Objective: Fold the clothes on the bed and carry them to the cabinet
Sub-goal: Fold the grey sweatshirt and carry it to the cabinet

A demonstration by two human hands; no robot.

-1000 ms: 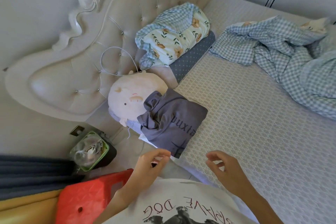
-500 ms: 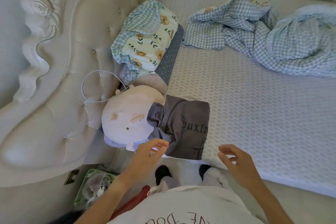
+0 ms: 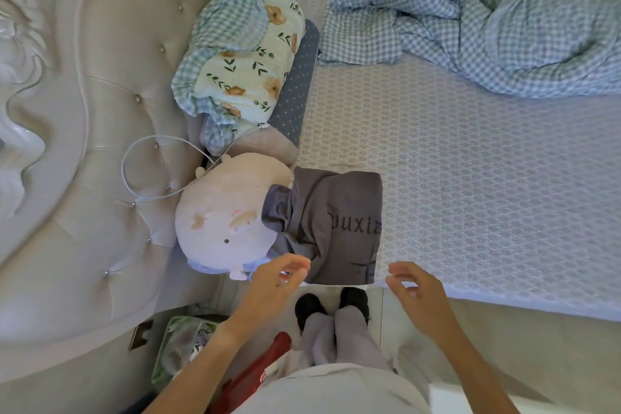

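I've stepped square to the bed, and the dark grey folded cotton shirt with black lettering (image 3: pixel 339 229) now lies just beyond my fingers. Left hand (image 3: pixel 272 286) and right hand (image 3: pixel 415 292) hover loosely curled, holding nothing, ready to scoop it for the cabinet.

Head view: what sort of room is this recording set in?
Most likely a home bedroom. A bed with a tufted headboard fills the view, with a floral pillow, a round plush toy and a rumpled checked blanket on it. A grey folded garment lies near the bed's edge.
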